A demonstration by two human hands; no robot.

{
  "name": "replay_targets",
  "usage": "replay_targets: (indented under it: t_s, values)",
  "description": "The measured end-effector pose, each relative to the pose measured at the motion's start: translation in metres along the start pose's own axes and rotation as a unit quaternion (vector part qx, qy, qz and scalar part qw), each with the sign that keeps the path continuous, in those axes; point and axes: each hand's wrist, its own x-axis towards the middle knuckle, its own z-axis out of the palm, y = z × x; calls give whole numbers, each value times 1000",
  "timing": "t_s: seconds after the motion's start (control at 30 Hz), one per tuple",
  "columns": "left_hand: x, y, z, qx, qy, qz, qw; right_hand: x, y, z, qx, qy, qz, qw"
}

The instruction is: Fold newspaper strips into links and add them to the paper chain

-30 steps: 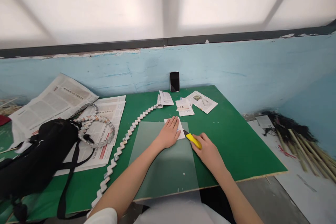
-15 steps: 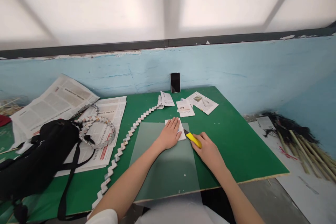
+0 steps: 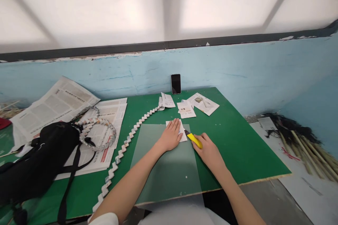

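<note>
One knife (image 3: 193,140), diagonal, tip apparently forward-left

Yellow cutter (image 3: 194,140) with seemingly dark tip (image 3: 186,132), white paper (image 3: 182,129), green tabletop (image 3: 237,144)

One head-worn cam, looking fwd & down over the near edge of the green table (image 3: 237,151), w/ L hand (image 3: 171,137) & R hand (image 3: 207,147) close, approx. mid-frame. V. wide view: faces the blue wall (image 3: 224,63) behind, incl. some floor (image 3: 261,197) at btm R.
</note>
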Motion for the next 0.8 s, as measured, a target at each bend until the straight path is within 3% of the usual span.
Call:
replay_targets:
  t_s: [0.27,0.4,0.57,0.8]
  values:
    - [-8,-2,-14,-15,-16,77,997,-24,-4,-4,-7,-1,4,1000]
    - [-5,8,-17,-28,5,49,998,-29,-4,-3,-6,-3,1,1000]
    - [0,19,0,-12,52,-15,998,-20,-2,4,-3,2,0,1000]
    - [1,16,7,0,17,-42,999,-16,-5,1,29,-18,-12,999]
